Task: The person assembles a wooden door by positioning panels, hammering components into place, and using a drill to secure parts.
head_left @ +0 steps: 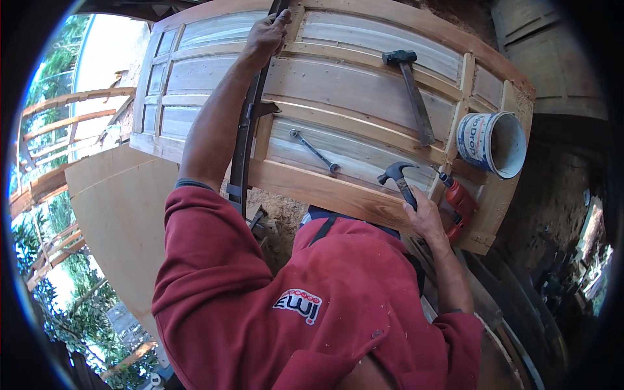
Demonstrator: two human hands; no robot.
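Observation:
A paneled wooden door (344, 192) lies flat in front of me, with a long dark metal bar clamp (244, 133) running across it. At the far end of this clamp, my left hand (268, 36) is closed around the bar. My right hand (426, 216) grips the handle of a claw hammer (395, 177), its head over the door's near edge. Close to that hand, a red power drill (460, 203) rests on the door. A combination wrench (314, 151) lies on a near panel, between the clamp and the claw hammer.
A heavy hammer (415, 97) lies across the door's right half. Beside it a white bucket (478, 142) stands near the right end. Plywood (117, 214) leans at the left, by curved wooden pieces (78, 101). Timber lengths (500, 312) lie at lower right.

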